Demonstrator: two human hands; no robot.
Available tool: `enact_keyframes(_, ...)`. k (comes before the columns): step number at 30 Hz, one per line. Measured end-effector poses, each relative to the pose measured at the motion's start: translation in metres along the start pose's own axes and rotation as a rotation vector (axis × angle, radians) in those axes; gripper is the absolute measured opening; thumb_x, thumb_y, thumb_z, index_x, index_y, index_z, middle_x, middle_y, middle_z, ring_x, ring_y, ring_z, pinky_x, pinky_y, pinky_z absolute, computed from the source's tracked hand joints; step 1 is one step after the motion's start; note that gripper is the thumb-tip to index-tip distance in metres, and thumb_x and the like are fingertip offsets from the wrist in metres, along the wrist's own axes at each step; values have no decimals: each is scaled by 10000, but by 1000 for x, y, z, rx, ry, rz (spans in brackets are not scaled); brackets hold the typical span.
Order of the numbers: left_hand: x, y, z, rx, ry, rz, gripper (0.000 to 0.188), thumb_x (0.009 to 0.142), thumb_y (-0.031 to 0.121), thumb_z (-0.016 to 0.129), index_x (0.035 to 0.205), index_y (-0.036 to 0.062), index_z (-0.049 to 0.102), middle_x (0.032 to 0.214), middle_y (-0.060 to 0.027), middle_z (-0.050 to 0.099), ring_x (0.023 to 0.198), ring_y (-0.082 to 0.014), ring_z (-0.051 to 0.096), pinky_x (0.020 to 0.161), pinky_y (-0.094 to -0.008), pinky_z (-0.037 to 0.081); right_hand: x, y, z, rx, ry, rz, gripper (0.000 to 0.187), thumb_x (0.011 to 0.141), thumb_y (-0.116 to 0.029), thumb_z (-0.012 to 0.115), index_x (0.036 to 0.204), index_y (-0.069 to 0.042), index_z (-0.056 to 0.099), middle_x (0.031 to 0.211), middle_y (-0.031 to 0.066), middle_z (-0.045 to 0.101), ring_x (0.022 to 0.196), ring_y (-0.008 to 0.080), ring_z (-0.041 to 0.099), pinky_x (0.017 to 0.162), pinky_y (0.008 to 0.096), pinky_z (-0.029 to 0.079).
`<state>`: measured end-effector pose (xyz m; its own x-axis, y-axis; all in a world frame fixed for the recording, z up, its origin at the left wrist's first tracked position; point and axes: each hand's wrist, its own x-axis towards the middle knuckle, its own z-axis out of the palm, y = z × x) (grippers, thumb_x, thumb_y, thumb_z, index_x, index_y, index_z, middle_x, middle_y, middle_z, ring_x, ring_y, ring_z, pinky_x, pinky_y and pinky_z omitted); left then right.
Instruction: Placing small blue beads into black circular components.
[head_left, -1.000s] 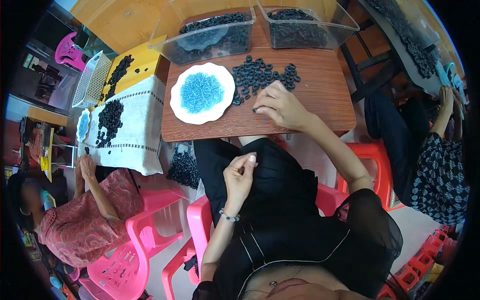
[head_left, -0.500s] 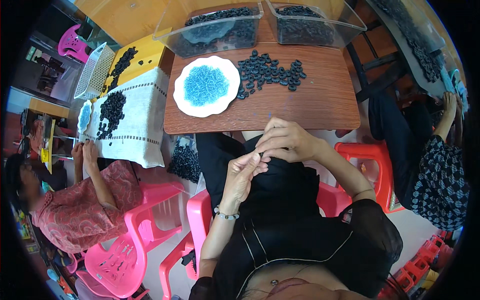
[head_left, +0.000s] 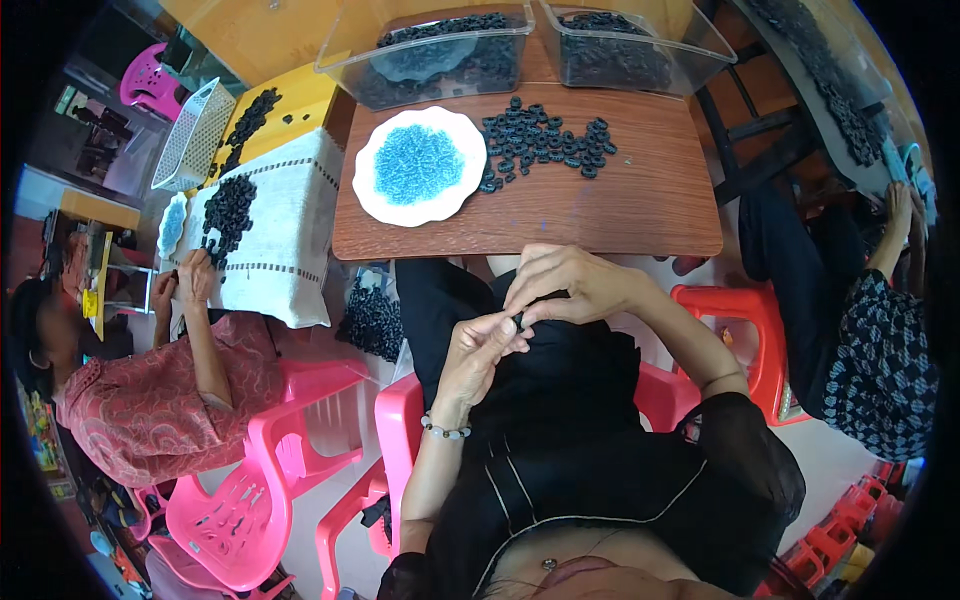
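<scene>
On the brown wood-grain table (head_left: 620, 225), a white scalloped plate (head_left: 475, 160) bearing tiny clear-blue beads (head_left: 418, 165) lies left of a scatter of small black ring-shaped pieces (head_left: 543, 155). Behind them, two clear rectangular plastic bins (head_left: 450, 92) holding heaped black pieces (head_left: 460, 28) stand side by side.

Your table (head_left: 640, 215) has a smooth wood-grain top with a low sheen. On its left you have a glossy, ceramic-looking plate (head_left: 428, 215) of glassy beads (head_left: 418, 165); right of it, the black pieces (head_left: 541, 142) look like plastic or rubber. The far tubs (head_left: 612, 75) are clear, shiny plastic. At left hangs matt woven cloth (head_left: 295, 215); your chair (head_left: 400, 425) is smooth plastic.
</scene>
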<state>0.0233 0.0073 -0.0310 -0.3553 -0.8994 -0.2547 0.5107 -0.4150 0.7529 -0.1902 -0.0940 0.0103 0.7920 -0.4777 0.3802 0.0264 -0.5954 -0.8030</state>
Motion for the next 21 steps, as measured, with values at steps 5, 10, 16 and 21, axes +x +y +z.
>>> enact_keyframes(5,-4,2,-7,43,1,-41,309,986,198,649,1188,-34,671,976,-80,700,813,-125,667,787,-276,563,17,3,-6,-19,-167,46,274,869,-265,722,1068,-77,725,960,109,703,896,293,634,824,423,477)
enact_keyframes(10,7,-1,-2,44,88,-21,390,965,209,684,1246,-58,640,974,-51,674,816,-116,642,782,-259,553,61,39,-34,-452,263,154,297,846,-330,705,934,-47,722,733,144,681,722,333,674,652,471,510)
enact_keyframes(16,5,-9,-17,19,159,11,364,966,217,682,1214,-47,651,940,-56,681,808,-111,633,776,-265,555,135,91,-16,-752,268,412,248,792,-208,757,858,29,723,907,229,710,1054,456,608,958,595,406)
enact_keyframes(21,5,-8,-17,14,217,9,341,975,208,669,1210,-38,651,956,-62,701,802,-108,645,770,-265,556,145,131,-11,-811,292,539,155,759,-115,688,859,-10,743,925,212,721,1094,427,635,958,569,428)
